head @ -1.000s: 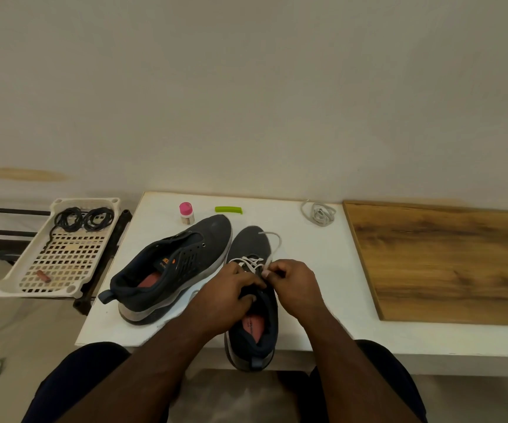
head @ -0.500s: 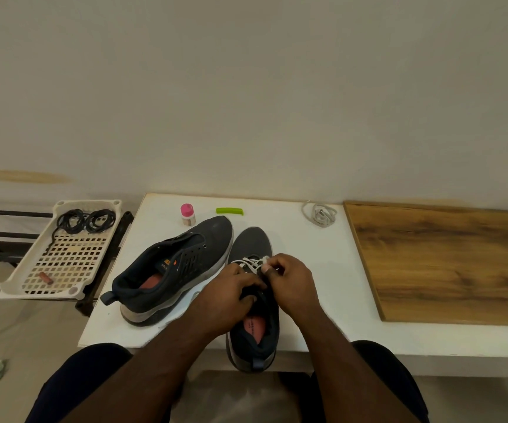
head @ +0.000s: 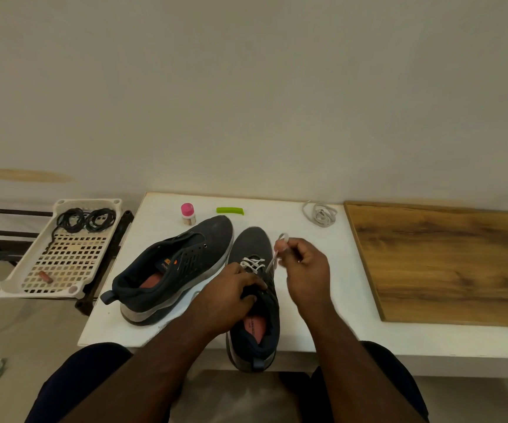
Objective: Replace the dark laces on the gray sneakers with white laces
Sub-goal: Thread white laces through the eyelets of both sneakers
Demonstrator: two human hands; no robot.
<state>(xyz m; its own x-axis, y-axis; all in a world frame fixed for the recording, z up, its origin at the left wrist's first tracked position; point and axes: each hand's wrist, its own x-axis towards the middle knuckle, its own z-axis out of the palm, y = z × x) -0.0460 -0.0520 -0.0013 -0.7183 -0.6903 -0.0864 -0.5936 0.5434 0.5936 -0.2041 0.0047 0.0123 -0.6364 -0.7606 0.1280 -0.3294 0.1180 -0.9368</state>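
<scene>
Two dark gray sneakers stand on the white table (head: pixel 155 325). The right sneaker (head: pixel 251 245) points away from me, and a white lace (head: pixel 254 264) crosses its lower eyelets. My left hand (head: pixel 231 293) grips this sneaker at its tongue and collar. My right hand (head: pixel 303 267) is raised to the right of the sneaker and pinches the free end of the white lace, pulled out taut. The left sneaker (head: pixel 179 270) lies angled with no lace in it. A second white lace (head: pixel 321 213) lies coiled at the table's back edge.
A white perforated tray (head: pixel 54 254) on a dark rack to the left holds two coiled dark laces (head: pixel 86 219) and a small brown item. A pink-capped bottle (head: pixel 188 213) and a green clip (head: pixel 230 210) sit behind the sneakers. A wooden board (head: pixel 448 264) covers the table's right part.
My right hand has left the eyelets and drawn the white lace end out to the right and upward. My left hand has stayed on the sneaker's tongue.
</scene>
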